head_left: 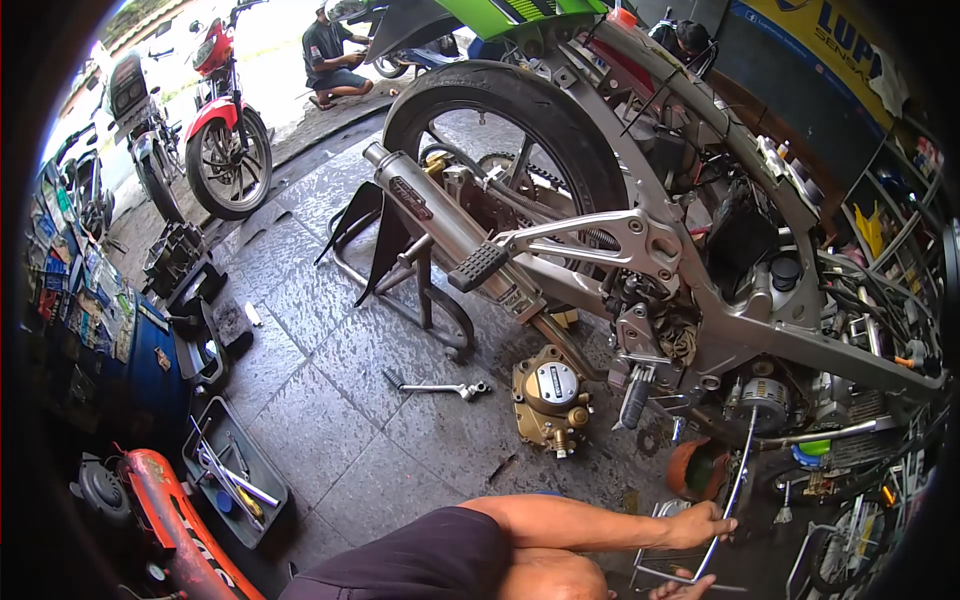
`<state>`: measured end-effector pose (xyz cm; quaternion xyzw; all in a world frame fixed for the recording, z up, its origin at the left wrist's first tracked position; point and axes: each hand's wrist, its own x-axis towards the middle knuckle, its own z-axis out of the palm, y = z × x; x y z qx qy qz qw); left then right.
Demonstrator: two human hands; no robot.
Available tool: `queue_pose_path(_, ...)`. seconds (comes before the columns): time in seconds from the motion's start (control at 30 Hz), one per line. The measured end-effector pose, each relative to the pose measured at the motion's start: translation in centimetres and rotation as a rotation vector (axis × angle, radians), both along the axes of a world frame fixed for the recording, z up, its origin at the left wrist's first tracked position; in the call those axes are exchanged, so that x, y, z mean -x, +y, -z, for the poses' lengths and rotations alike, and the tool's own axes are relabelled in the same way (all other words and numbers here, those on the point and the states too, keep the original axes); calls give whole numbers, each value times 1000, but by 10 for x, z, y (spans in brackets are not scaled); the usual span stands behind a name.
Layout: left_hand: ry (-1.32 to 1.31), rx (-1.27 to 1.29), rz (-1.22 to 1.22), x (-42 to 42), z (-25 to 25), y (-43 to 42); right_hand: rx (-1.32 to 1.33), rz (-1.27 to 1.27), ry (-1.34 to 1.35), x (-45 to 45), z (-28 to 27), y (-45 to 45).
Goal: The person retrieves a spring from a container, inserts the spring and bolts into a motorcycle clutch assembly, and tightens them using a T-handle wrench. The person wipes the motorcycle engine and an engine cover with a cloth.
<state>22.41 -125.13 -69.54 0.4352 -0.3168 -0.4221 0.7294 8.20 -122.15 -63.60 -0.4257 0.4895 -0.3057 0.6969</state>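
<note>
"Where are the hands?"
"Low, near the view's bottom edge. The left hand (698, 525) is closed around the shaft of one long silver wrench (747, 455). The right hand (685, 588) is at its bent end, partly cut off; I can't tell how firmly it grips."

"And the wrench?"
"It slants up to a round silver housing (764, 402) under the motorcycle frame (760, 340)."

"Any room to move?"
"Tight rightward: one terracotta-coloured pot (690, 470) sits just beside the shaft. Leftward, tiled floor (335, 425) stretches between one gold engine cover (536, 405) and one tool tray (276, 482)."

"Any writing?"
"'LUP' and 'SENSA' on the yellow banner (820, 40); the cover's badge is too small to read."

"Others?"
"One squatting person (335, 60), near a red-fendered motorcycle (228, 130)."
</note>
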Motion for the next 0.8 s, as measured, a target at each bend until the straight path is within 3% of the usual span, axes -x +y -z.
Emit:
queue_pose_path(0.03,-1,-1,-3,5,2,2,-379,-4,-323,2,2,-10)
queue_pose_path(0.1,123,13,460,13,3,6,-418,-87,-477,-6,-4,-3)
queue_pose_path(0.17,133,-20,409,17,3,6,-376,-168,-449,-1,-14,8)
queue_pose_path(0.23,-50,-19,184,20,9,-1,-302,-195,-319,1,-27,15)
queue_pose_path(0.3,51,-67,170,23,11,2,-60,-138,-470,11,-41,13)
queue_pose_path(0.37,38,-63,279,12,6,13,94,-35,-342,22,-47,-9)
queue_pose_path(0.43,139,26,282,14,-1,9,267,-24,-49,23,-23,-17)
queue_pose_path(0.5,177,102,316,13,-8,7,72,5,135,25,13,-18)
queue_pose_path(0.57,175,48,270,9,-24,16,355,-347,426,22,30,2)
queue_pose_path(0.63,176,-21,239,11,-21,17,581,-317,497,5,11,15)
queue_pose_path(0.7,217,-24,205,16,-11,9,896,-127,588,12,8,-3)
queue_pose_path(0.73,112,2,221,10,-10,13,850,-13,591,10,5,-9)
queue_pose_path(0.77,109,-2,234,12,-8,10,596,67,497,4,4,-11)
queue_pose_path(0.8,92,-1,215,14,-4,4,591,79,499,7,9,-13)
